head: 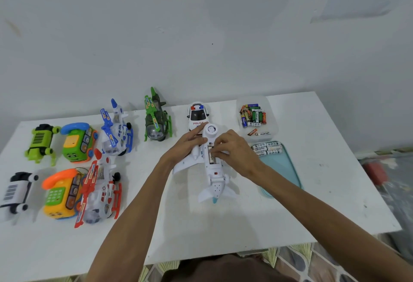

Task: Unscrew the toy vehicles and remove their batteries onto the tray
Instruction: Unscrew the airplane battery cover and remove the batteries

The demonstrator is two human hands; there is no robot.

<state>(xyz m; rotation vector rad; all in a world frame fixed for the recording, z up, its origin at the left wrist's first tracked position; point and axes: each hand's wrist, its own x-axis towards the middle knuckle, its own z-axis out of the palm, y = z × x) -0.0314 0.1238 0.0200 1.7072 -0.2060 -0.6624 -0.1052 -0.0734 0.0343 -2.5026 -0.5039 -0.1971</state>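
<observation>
On the white desk (245,226) I see the white toy plane (214,176) lying belly-up at the centre, its battery bay uncovered. The teal tray (283,170) lies just right of it, with a few white batteries (267,148) at its far end. My left hand (187,145) grips the plane's far half. My right hand (234,149) pinches the battery (211,157) sitting in the bay.

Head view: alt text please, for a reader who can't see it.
A person's left hand holds an upside-down white toy airplane on a table while the right hand pinches a battery in its open compartment. A teal tray with white batteries lies to its right; other toys stand at left.
</observation>
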